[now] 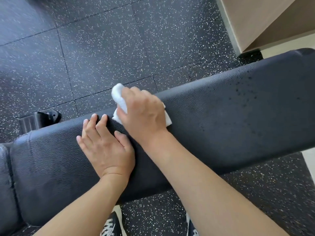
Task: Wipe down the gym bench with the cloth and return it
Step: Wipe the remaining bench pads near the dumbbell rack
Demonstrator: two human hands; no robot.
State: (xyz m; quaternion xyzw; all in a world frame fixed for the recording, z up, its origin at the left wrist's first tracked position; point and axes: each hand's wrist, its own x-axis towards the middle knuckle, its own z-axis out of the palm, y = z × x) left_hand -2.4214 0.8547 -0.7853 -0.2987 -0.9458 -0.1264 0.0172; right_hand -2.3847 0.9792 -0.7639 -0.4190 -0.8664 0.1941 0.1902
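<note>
Long black textured-vinyl gym bench pad, spanning left to right over speckled rubber floor. White crumpled cloth at pad's far edge, gripped by right hand, fingers curled round it. Left hand: flat, fingers straight, pressing pad just left.

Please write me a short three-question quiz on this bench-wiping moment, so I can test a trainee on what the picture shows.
1. True or false: the left hand holds the cloth.
2. Where do spray droplets show on the bench pad? A) under the left hand B) on the part to the right of the right hand C) nowhere
3. Fill in: the left hand lies ____ on the pad, fingers straight.

Key
1. False; the right hand grips it.
2. B
3. flat
</note>
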